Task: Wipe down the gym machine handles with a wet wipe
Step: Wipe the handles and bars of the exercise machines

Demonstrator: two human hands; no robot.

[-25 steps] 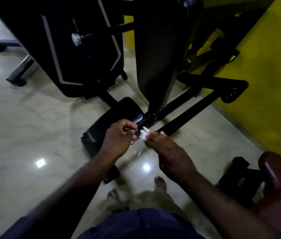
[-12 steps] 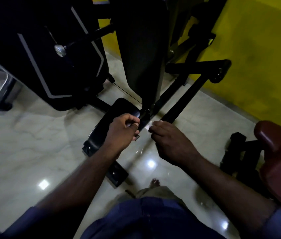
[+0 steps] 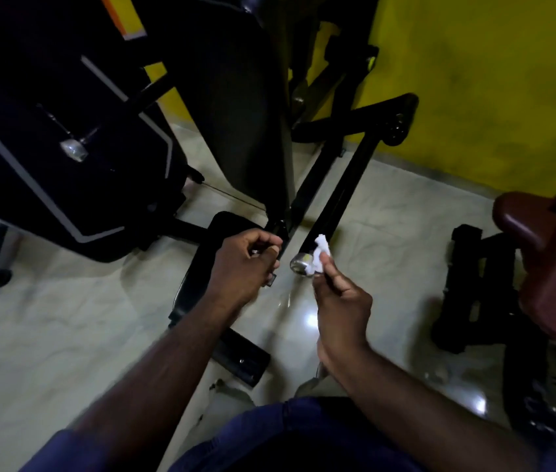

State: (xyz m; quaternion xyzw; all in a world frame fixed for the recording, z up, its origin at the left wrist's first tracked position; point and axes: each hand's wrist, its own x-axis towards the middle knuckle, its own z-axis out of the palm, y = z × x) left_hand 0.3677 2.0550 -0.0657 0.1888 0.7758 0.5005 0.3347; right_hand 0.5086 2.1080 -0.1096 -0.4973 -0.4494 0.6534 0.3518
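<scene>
Two bare hands are reaching out over a pale, glossy marble floor (image 3: 65,318).

1. Right hand (image 3: 341,301): is pinching a crumpled white wet wipe (image 3: 321,253) between thumb and fingertips, which are pressing together on it. The wipe is lying against the near end of a long black tubular machine handle (image 3: 338,199), touching its round chrome end cap (image 3: 298,264).
2. Left hand (image 3: 246,264): is curling its fingers inward in a loose fist, just beside the handle's end and apart from the right hand. I cannot tell whether it is gripping anything.
3. Flat black padded seat (image 3: 201,253): is sitting below the left hand.
4. Tall black backrest pad (image 3: 235,114): is rising behind the hands.
5. Black weight-stack cover with grey stripes (image 3: 48,158): is standing at left.
6. Yellow wall (image 3: 474,80): is filling the upper right.
7. Maroon padded cushion (image 3: 549,253): is showing at the right edge.
</scene>
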